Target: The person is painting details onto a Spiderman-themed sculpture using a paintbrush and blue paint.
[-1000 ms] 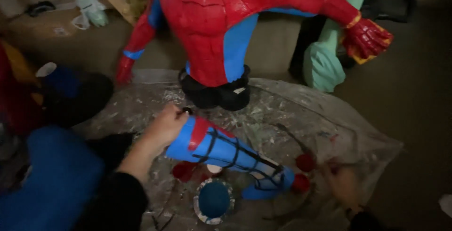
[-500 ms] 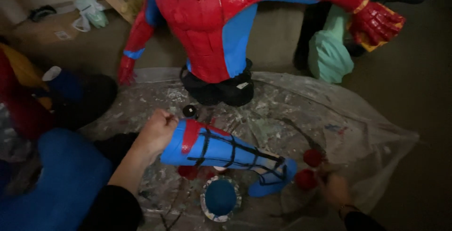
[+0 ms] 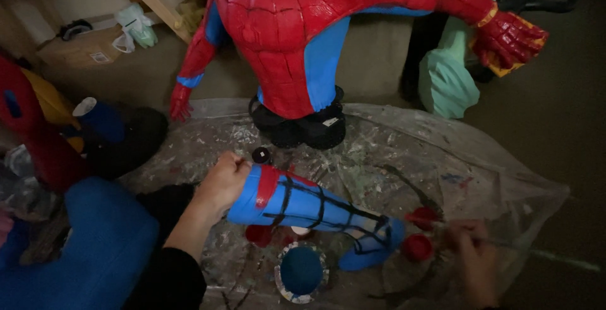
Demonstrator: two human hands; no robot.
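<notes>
Our left hand (image 3: 221, 184) has its grip closed around the upper end of the blue leg piece (image 3: 309, 206), now raised slightly higher over the plastic sheet (image 3: 442, 158). Our right hand (image 3: 473, 262) has pinched a thin brush (image 3: 505, 244) near the red paint cups (image 3: 418, 247). The blue paint pot (image 3: 301, 271) sits below; the red-and-blue torso (image 3: 303, 38) stands behind

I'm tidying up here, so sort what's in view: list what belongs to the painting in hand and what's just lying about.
In use:
left hand gripping the blue leg piece
right hand with a thin brush
blue paint pot
red paint pots
plastic sheet

Lying about:
red-and-blue torso figure
pale green figure
cardboard box
</notes>
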